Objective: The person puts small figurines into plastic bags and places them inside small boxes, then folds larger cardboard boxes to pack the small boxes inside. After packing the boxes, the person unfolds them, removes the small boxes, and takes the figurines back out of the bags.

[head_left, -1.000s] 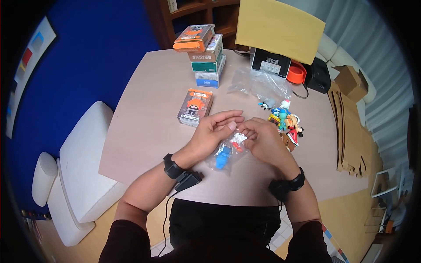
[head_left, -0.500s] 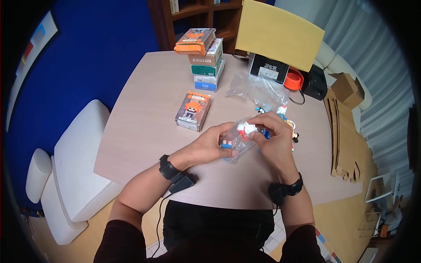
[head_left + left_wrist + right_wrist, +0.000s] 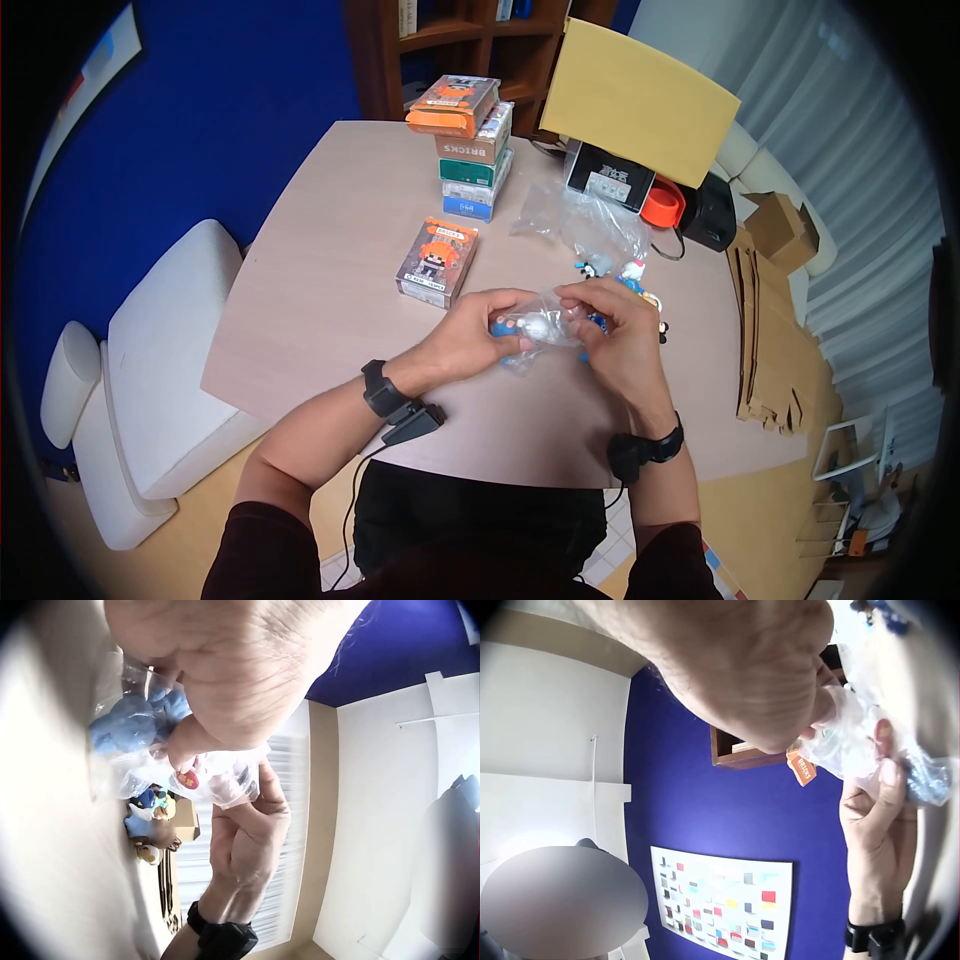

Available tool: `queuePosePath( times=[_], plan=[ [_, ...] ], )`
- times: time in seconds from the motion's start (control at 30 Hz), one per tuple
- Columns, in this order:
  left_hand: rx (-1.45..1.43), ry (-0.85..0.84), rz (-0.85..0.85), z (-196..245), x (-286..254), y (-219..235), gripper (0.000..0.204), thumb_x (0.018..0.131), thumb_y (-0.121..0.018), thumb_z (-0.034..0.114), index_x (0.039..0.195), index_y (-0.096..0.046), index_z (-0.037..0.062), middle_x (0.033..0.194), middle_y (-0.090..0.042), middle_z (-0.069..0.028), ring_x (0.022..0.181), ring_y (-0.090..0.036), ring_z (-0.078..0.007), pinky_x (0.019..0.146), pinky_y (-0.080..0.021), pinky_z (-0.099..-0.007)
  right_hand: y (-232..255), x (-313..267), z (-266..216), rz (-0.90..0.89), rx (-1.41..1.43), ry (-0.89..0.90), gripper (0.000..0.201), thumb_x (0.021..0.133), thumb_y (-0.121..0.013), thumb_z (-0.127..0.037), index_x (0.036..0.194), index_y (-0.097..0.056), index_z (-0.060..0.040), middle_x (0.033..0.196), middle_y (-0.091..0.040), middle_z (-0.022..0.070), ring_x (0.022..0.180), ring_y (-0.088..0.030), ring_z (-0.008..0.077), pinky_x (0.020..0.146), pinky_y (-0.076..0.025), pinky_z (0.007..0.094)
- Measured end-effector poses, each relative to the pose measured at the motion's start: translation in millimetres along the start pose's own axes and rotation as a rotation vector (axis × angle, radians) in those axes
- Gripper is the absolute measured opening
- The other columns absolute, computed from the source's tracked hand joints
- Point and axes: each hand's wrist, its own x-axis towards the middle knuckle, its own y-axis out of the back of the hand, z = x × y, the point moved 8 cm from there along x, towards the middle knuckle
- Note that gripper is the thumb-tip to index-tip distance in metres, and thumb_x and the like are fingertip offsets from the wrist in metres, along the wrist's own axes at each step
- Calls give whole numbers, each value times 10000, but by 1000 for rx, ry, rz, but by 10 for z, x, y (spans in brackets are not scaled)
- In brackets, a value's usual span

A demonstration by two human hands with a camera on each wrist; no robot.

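Note:
Both hands hold a clear plastic bag (image 3: 518, 361) above the table, in front of the body. My left hand (image 3: 468, 335) grips its lower part, thumb in front, around a blue toy figure (image 3: 129, 724) inside. A white toy figure (image 3: 537, 327) with a red part lies in the bag between the two hands. My right hand (image 3: 622, 325) pinches the bag's other end between thumb and fingers. In the left wrist view the blue figure shows through the plastic below the left palm.
Several small toy figures (image 3: 640, 285) lie just beyond the right hand, near more clear plastic (image 3: 600, 225). One orange and grey bricks box (image 3: 437, 262) stands left of centre, with a stack of boxes (image 3: 470, 170) behind. Flattened cardboard (image 3: 765, 340) lies along the right side.
The bag has been raised and turned sideways. The white figure, close to the right fingers half a second ago, now sits lower in the bag, nearer the left hand. The head view has shifted slightly.

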Motion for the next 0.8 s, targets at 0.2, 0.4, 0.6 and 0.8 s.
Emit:
queuePosePath(
  times=[0.2,0.4,0.6,0.8],
  plan=[
    [110,-68,-47,147,-38,-25,580,899,-824,7,1437,-609,-20,1276,-717,-67,1144,-668,-127,1020,-549,-305,93,62,-222,114,-1,51,363,828,-651,198,1103,-779,-1,962,-741,115,879,-733,212,819,-592,305],
    [-38,-249,-93,252,-97,-83,493,978,-781,108,1422,-614,-29,1327,-681,-86,1176,-652,-129,1044,-529,-308,102,259,-356,66,54,50,357,831,-650,187,1097,-784,-8,972,-743,113,861,-719,213,801,-583,310],
    [-41,-236,52,83,-12,103,291,1111,-605,163,1322,-691,-16,1248,-717,-53,1106,-653,-94,983,-540,-283,499,39,-1206,-223,-33,131,112,865,-733,-57,804,-696,30,873,-723,97,819,-693,217,725,-524,317],
    [-27,-145,154,29,-6,178,315,1123,-595,210,1322,-724,3,1216,-743,-52,1066,-648,-68,946,-536,-259,495,-991,-2523,-1217,965,972,224,938,-656,-207,765,-689,-69,747,-638,101,637,-640,220,567,-497,368]
  ],
)
